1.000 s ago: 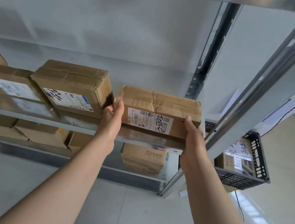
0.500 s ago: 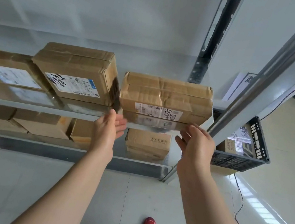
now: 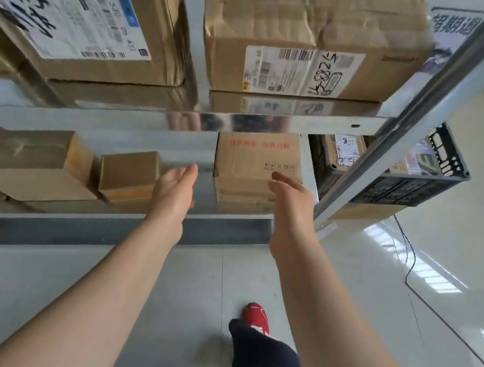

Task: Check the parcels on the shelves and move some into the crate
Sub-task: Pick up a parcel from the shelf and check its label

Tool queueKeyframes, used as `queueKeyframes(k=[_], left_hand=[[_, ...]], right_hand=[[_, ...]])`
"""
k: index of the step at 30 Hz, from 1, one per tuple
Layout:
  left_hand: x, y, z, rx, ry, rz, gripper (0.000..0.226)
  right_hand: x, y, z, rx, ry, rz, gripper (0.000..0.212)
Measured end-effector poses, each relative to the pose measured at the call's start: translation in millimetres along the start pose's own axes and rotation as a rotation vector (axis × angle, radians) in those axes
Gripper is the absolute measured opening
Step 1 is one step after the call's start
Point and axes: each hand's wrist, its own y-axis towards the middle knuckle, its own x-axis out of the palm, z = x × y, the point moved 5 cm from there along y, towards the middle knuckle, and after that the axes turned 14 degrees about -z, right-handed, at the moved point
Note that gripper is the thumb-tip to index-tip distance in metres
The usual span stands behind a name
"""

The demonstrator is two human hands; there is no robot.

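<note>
A crumpled cardboard parcel [image 3: 310, 34] with a white barcode label sits on the upper metal shelf [image 3: 277, 118]. Left of it stands a larger parcel [image 3: 80, 15] with a scribbled label. On the lower shelf a parcel with red print [image 3: 248, 158] stands behind my hands. My left hand [image 3: 173, 194] and my right hand [image 3: 290, 204] reach toward it with straight fingers and hold nothing. The right fingertips overlap its front face in the view. A black plastic crate [image 3: 409, 189] holding parcels stands to the right, beyond the shelf post.
Smaller parcels [image 3: 127, 173] and a flat parcel [image 3: 23, 162] lie on the lower shelf to the left. The slanted metal post [image 3: 404, 127] crosses in front of the crate. A thin cable [image 3: 409, 249] runs over the glossy floor. My red shoe [image 3: 256, 317] is below.
Both hands dropped from the upper shelf's edge to the lower shelf level. The view moved closer and lower; the labelled parcel stays on the upper shelf.
</note>
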Motion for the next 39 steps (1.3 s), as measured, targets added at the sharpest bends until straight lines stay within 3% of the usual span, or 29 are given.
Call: queueKeyframes(k=[6, 9, 13, 15, 18, 21, 23, 25, 32, 35, 39], left_hand=[[22, 83, -38, 0.116, 0.126, -0.054, 0.061], [31, 126, -52, 0.164, 0.19, -0.044, 0.069], [46, 162, -63, 0.235, 0.236, -0.04, 0.072], [50, 176, -69, 0.28, 0.187, -0.091, 0.07], [53, 186, -75, 0.375, 0.1, -0.162, 0.043], [49, 191, -83, 0.467, 0.087, -0.179, 0.048], [47, 189, -89, 0.545, 0.088, -0.179, 0.039], [44, 188, -97, 0.605, 0.077, -0.175, 0.029], [32, 175, -113, 0.692, 0.011, -0.212, 0.033], [22, 169, -121, 0.703, -0.042, -0.212, 0.03], [10, 168, -134, 0.711, -0.049, -0.211, 0.028]], right_hand=[[-3, 86, 53, -0.251, -0.351, 0.095, 0.065], [-17, 122, 66, -0.337, -0.489, 0.179, 0.068], [-30, 158, 79, -0.46, -0.497, 0.287, 0.065], [-32, 170, 85, -0.546, -0.465, 0.339, 0.058], [-36, 178, 92, -0.673, -0.42, 0.409, 0.054], [-39, 178, 100, -0.76, -0.356, 0.447, 0.053], [-40, 174, 107, -0.799, -0.322, 0.468, 0.056], [-42, 169, 116, -0.827, -0.268, 0.469, 0.064], [-45, 149, 137, -0.789, -0.114, 0.395, 0.087], [-48, 154, 144, -0.749, -0.028, 0.34, 0.083], [-45, 150, 151, -0.656, 0.039, 0.283, 0.057]])
